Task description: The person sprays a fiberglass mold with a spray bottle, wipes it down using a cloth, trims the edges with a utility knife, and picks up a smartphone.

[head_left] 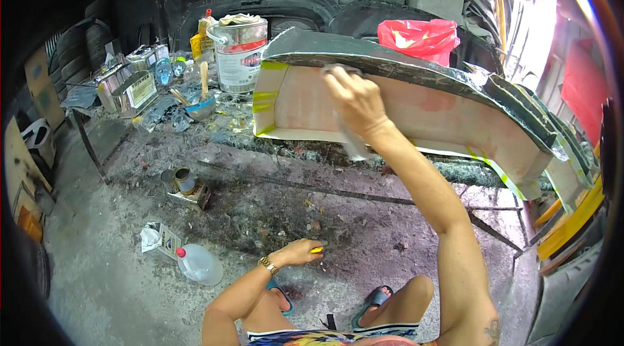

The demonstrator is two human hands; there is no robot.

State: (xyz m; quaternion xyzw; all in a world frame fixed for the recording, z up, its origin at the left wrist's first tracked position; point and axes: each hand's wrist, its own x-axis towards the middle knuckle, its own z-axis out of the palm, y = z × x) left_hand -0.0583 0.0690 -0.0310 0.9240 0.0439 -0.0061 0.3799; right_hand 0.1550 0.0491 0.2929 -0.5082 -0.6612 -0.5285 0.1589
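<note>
Patterned shorts (286,337) showing at the lower edge, left hand (296,252) curling round a small yellow object (316,250), right hand (357,97), well apart, clutching limp grey cloth (354,147) against a long, curved, tape-edged panel (448,112) resting on a rough surface (229,126)

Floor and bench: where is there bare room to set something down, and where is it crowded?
Bare concrete floor shows left of the tin beside the clear jug, and between the right arm and the dark panel at the right edge. Crowded: the bench's left end, with bucket, square tins, blue bowl. Debris litters the floor beyond the left hand.
</note>
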